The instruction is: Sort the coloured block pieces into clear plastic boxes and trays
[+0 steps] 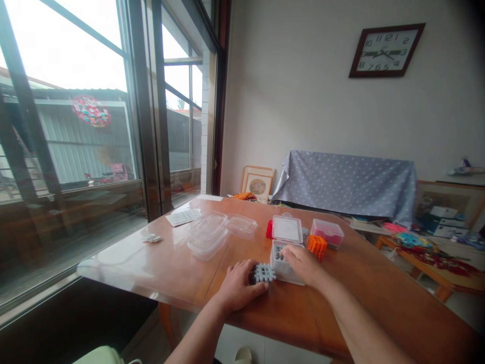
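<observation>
Desk [379,283], brown surface, carries grey, orange and red toy blocks along with clear plastic boxes. Left hand [242,287] curls around the left end of the grey block stack [264,273], thumb on the near side, fingers on the far side; the stack sits near the front edge, just left of the open clear box [285,273]. Right hand [297,259] reaches over that box, fingers bent down toward the grey pieces [279,252] inside. Fingertips are partly hidden, so whether they pinch a piece cannot be told. Box lid [287,228] stands tilted back at the far side. Red blocks [269,229] lie just left of the lid; orange blocks [317,245] stand right of the box, near a closed box with pink contents [328,235]. Further left: clear containers [206,237], a printed sheet [184,217] and a small pale packet [152,238].
</observation>
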